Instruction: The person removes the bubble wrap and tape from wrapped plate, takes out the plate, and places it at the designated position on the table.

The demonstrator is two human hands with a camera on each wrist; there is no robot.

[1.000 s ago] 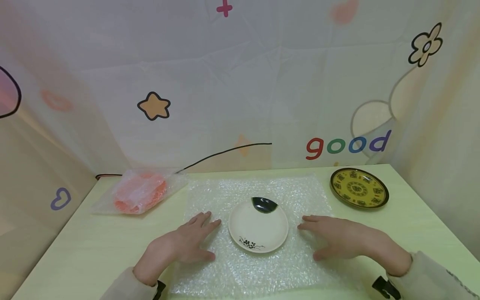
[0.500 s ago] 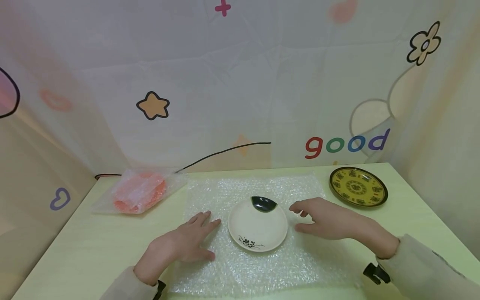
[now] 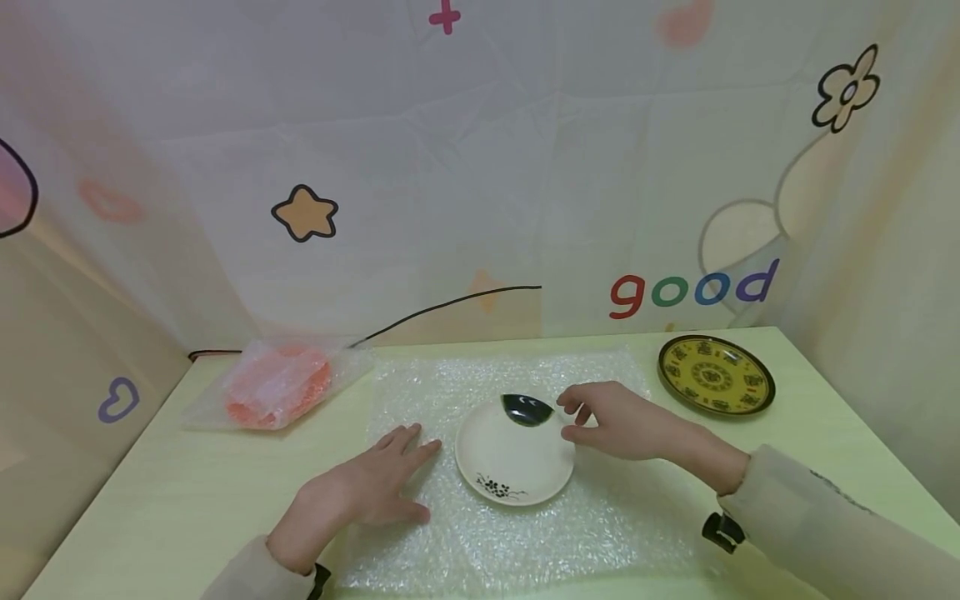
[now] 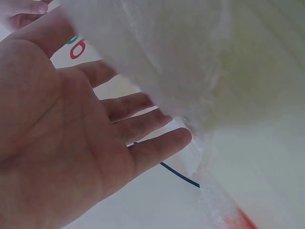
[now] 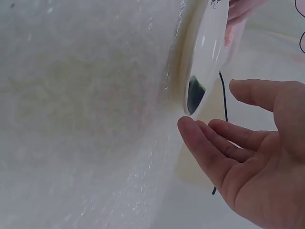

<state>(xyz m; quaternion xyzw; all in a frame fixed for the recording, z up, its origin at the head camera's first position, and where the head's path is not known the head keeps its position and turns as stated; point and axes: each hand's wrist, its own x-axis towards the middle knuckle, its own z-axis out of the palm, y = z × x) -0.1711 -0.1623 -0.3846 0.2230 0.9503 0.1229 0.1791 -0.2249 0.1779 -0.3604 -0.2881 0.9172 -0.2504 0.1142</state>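
Note:
A small white plate (image 3: 513,458) with a dark green patch and a black floral sprig lies on a sheet of bubble wrap (image 3: 480,554). My left hand (image 3: 360,487) rests at the sheet's left side, fingers spread, apart from the plate. In the left wrist view the palm and straight fingers of the left hand (image 4: 81,129) show, holding nothing. At the plate's upper right rim is my right hand (image 3: 626,421), fingers gently bent. The right wrist view shows the right hand (image 5: 259,152) with thumb and fingers parted and fingertips close to the edge of the plate (image 5: 205,52).
A yellow plate (image 3: 716,377) with a dark rim lies at the back right of the table (image 3: 187,492). At the back left is a pink item (image 3: 281,387) in clear plastic wrapping. A printed curtain (image 3: 450,167) hangs behind the table.
My right hand has lifted from the bubble wrap's right side and moved left to the plate's upper right rim. My left hand and the plate have stayed in place.

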